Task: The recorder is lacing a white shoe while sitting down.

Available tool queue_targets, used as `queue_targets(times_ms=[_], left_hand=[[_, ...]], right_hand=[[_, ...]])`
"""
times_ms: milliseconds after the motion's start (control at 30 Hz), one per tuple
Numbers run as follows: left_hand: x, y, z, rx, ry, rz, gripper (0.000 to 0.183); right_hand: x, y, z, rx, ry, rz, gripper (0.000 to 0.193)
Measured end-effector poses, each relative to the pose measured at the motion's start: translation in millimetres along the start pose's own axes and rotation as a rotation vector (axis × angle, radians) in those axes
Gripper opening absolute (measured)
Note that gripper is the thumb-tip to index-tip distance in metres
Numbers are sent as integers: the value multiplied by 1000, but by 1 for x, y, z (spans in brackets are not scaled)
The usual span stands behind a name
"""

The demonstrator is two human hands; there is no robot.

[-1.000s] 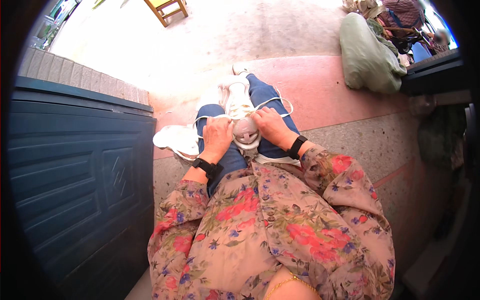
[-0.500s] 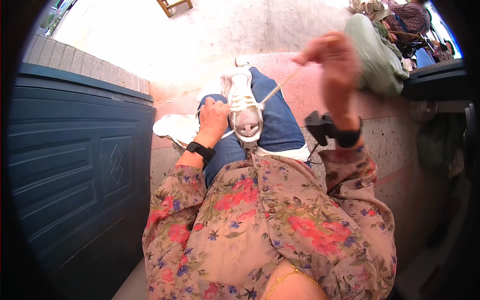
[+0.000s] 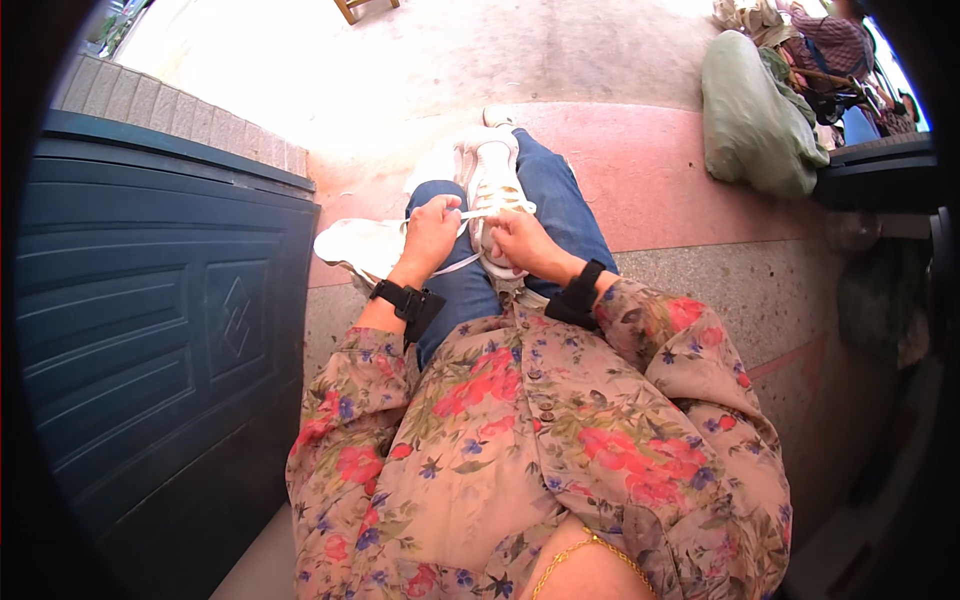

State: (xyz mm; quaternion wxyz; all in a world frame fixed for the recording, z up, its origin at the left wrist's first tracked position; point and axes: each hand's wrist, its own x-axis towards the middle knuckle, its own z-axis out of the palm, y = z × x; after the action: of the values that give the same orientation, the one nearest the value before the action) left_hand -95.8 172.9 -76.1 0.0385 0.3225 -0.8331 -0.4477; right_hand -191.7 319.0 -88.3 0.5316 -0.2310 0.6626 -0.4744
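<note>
A white lace-up sneaker (image 3: pixel 493 178) rests across my lap, toe pointing away from me. My left hand (image 3: pixel 430 238) is closed in a pinch at its left side, on a white shoelace (image 3: pixel 462 264) that loops down toward the shoe's opening. Over the upper laces and tongue, my right hand (image 3: pixel 525 245) is closed too, its bent fingertips on a lace beside the shoe; the exact grip is partly hidden. Another white sneaker (image 3: pixel 355 246) lies at the left, next to my knee in blue jeans (image 3: pixel 567 205).
A dark blue panelled door (image 3: pixel 120 320) stands close on the left. At the far right are a stuffed pale green sack (image 3: pixel 752 115) and a heap of mixed belongings. A wooden stool leg (image 3: pixel 350 10) shows at the top edge.
My right hand has come down and left from up high, where it drew a lace out taut, to the shoe. My left hand stays at the shoe's left side.
</note>
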Motion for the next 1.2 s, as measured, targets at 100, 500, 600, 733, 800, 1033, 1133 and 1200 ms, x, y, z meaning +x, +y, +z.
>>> queue_targets(times_ms=[100, 500, 600, 733, 800, 1033, 1133, 1200], left_hand=[[1, -3, 3, -69, 9, -39, 23], [-1, 6, -10, -279, -2, -76, 24], [-1, 15, -20, -418, -86, -137, 26], [-3, 16, -8, -533, -229, -218, 30], [-3, 14, -1, -444, -156, -151, 24], [-34, 79, -12, -508, -389, 114, 21], [-34, 93, -7, -462, -447, 285, 18], [-31, 91, -18, -550, -448, 170, 17]], right_hand=[[9, 3, 14, -25, 211, -44, 18], [-1, -25, -9, -256, -87, 122, 13], [-60, -87, -43, 505, -163, 80, 11], [-131, -184, -59, 705, -270, -174, 11], [-144, -199, -57, 697, -273, -338, 12], [-120, -193, -35, 983, -395, -432, 17], [-91, -189, -38, 599, -243, -581, 18], [-71, -173, -62, -6, 225, -689, 21]])
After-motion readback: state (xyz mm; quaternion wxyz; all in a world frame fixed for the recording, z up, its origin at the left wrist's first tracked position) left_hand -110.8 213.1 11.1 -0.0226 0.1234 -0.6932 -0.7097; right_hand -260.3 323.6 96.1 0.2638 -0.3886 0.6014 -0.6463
